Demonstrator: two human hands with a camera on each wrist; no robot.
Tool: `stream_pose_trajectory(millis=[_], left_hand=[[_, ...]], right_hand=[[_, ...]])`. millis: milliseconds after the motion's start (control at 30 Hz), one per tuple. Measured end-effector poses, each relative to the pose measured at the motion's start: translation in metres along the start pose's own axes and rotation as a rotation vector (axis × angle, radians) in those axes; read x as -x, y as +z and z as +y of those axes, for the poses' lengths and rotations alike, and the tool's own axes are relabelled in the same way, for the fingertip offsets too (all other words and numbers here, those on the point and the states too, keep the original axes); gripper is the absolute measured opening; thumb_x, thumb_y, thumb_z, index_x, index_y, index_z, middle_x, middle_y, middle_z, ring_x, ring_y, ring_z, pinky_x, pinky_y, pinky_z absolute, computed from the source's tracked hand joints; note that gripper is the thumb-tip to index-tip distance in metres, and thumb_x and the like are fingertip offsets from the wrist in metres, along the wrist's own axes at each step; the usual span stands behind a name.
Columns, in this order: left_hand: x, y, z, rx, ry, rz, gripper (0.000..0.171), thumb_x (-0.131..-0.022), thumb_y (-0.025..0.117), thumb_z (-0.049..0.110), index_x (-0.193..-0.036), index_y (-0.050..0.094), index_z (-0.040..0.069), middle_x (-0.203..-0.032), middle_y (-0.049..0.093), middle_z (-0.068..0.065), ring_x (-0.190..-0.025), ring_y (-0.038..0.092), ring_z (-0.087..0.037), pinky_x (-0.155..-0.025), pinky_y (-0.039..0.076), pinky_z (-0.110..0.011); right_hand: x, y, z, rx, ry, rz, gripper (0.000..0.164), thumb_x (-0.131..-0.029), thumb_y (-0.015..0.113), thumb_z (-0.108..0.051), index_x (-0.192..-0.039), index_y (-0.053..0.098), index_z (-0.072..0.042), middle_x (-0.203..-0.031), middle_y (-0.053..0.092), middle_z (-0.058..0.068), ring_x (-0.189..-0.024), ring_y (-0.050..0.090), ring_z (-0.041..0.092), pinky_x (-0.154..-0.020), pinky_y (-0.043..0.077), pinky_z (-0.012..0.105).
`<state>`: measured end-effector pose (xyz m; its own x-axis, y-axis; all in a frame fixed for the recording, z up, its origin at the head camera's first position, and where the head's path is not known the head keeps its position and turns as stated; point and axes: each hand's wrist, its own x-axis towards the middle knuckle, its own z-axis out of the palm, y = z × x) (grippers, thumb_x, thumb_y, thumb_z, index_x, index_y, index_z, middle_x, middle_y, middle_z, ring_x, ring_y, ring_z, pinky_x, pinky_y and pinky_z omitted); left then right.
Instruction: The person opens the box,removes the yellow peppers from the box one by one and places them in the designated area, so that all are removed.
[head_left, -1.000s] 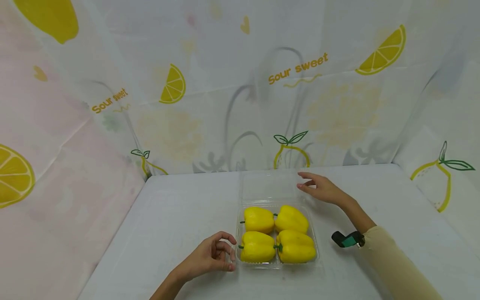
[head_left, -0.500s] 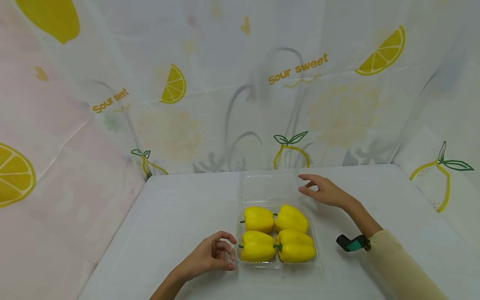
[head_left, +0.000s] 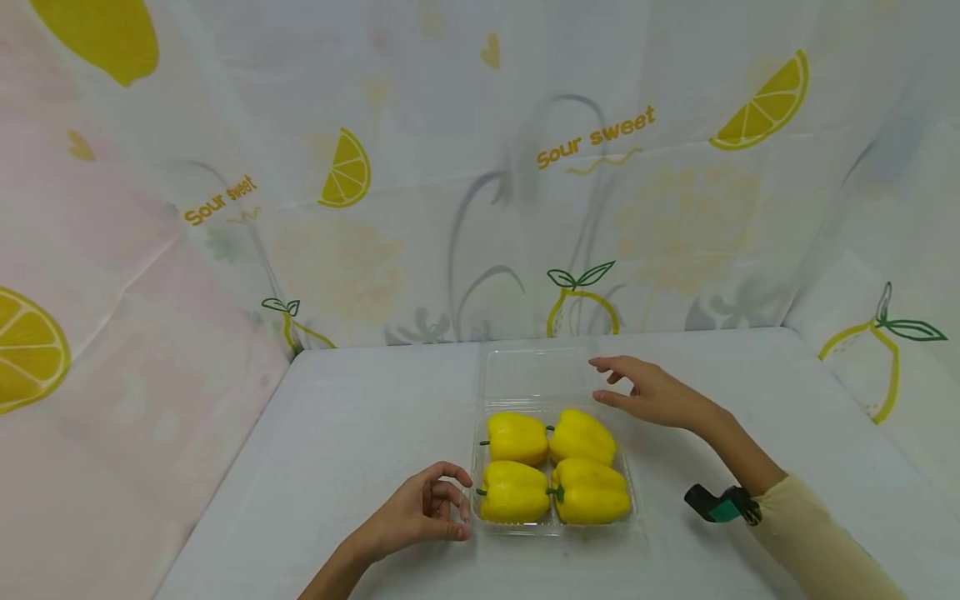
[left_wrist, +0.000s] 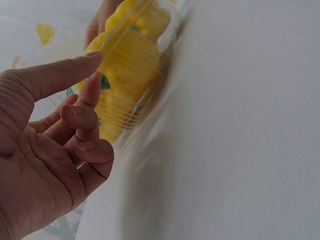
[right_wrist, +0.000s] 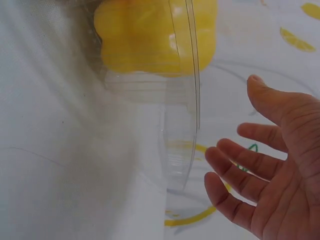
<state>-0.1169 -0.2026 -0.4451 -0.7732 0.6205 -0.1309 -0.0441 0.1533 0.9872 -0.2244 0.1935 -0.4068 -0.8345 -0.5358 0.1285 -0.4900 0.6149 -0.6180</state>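
Left hand (head_left: 422, 510), fingers loosely bent; right hand (head_left: 648, 392), fingers wide; neither seems to grip, so a stray bump could jolt the lid (head_left: 536, 373) near the tabletop's (head_left: 375, 408) far edge

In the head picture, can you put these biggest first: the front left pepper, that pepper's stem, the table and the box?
1. table
2. box
3. front left pepper
4. stem, just a tiny green bit

Dim, even light leaves soft shadows on the table (head_left: 360, 408); small glints catch the clear box (head_left: 557, 529). Both wrist views look hazy and soft.
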Motion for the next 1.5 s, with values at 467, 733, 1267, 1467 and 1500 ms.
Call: stream_pose_trajectory(millis=[467,733,1267,1467,1500], left_hand=[[0.000,0.000,0.000,0.001,0.012,-0.001,0.055,-0.083,0.078,0.004,-0.127,0.046,-0.003,-0.099,0.065,-0.020,-0.063,0.048,-0.008,-0.059,0.044,-0.018],[0.000,0.000,0.000,0.000,0.007,0.003,0.055,-0.083,0.079,0.004,-0.127,0.046,-0.003,-0.099,0.066,-0.019,-0.063,0.048,-0.008,-0.059,0.044,-0.018],[0.000,0.000,0.000,0.013,0.003,0.003,0.057,-0.082,0.079,0.004,-0.127,0.045,-0.006,-0.098,0.066,-0.018,-0.063,0.048,-0.008,-0.060,0.045,-0.018],[0.000,0.000,-0.002,0.017,0.000,0.006,0.057,-0.082,0.080,0.005,-0.127,0.046,-0.005,-0.097,0.066,-0.014,-0.063,0.048,-0.008,-0.059,0.045,-0.018],[0.000,0.000,-0.002,0.018,-0.002,0.007,0.057,-0.082,0.080,0.005,-0.127,0.046,-0.004,-0.096,0.066,-0.014,-0.063,0.048,-0.008,-0.059,0.045,-0.018]], right_hand=[[0.018,0.006,-0.026,-0.029,-0.099,-0.078,0.060,-0.094,0.065,-0.044,-0.142,0.050,-0.011,-0.131,0.058,0.011,-0.108,0.058,0.026,-0.080,0.052,0.039],[0.027,0.009,-0.036,-0.022,-0.148,-0.117,0.061,-0.093,0.064,-0.049,-0.140,0.052,-0.012,-0.131,0.059,0.006,-0.105,0.058,0.021,-0.077,0.053,0.037],[0.044,0.015,-0.051,-0.008,-0.139,-0.233,0.064,-0.086,0.067,-0.057,-0.136,0.056,-0.018,-0.128,0.058,-0.006,-0.103,0.056,0.014,-0.077,0.053,0.035],[0.048,0.019,-0.053,0.002,-0.175,-0.243,0.063,-0.086,0.068,-0.057,-0.136,0.057,-0.019,-0.127,0.058,-0.007,-0.100,0.055,0.011,-0.081,0.053,0.037],[0.049,0.020,-0.052,0.008,-0.190,-0.240,0.063,-0.086,0.068,-0.056,-0.136,0.057,-0.019,-0.126,0.058,-0.007,-0.100,0.055,0.010,-0.082,0.053,0.037]])
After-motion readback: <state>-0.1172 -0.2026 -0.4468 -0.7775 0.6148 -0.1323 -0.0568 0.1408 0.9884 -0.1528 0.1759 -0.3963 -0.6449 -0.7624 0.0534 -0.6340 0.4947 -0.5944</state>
